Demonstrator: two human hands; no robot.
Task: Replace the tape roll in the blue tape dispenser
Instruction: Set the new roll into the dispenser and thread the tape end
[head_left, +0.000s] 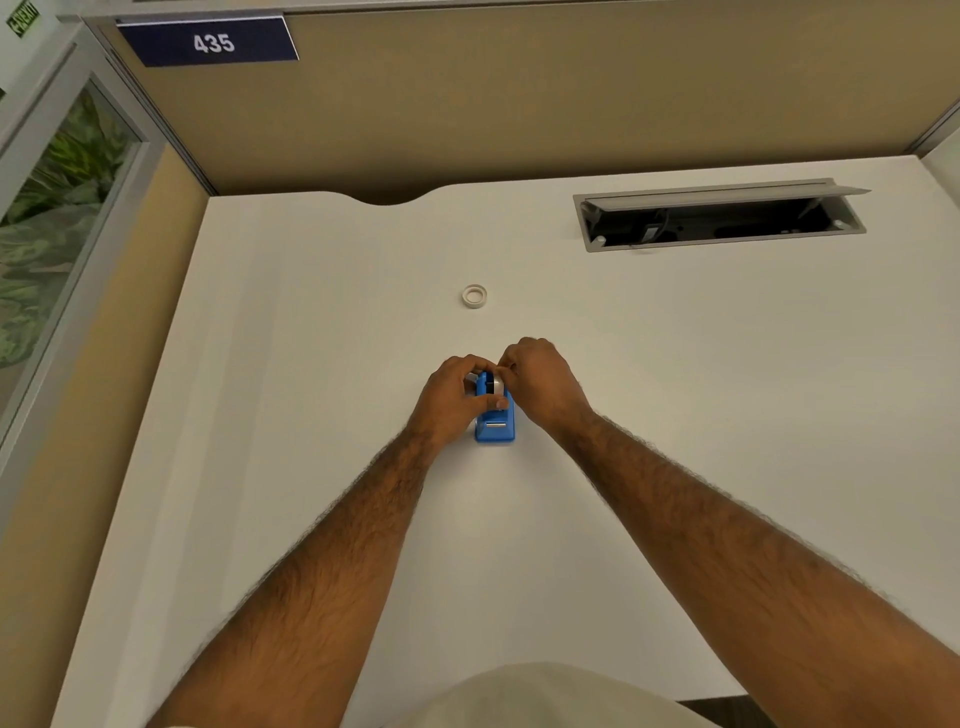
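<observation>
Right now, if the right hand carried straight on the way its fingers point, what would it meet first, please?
The right hand points left, fingertips already at the roll in the blue tape dispenser. Just beyond, it would likely meet the left hand gripping the dispenser's other side.

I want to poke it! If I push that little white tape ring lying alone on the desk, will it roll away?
Probably not. The tape ring lies flat on the desk, so a push would likely slide it. Stood on edge, it could roll. It looks small and thin, so likely light.
</observation>
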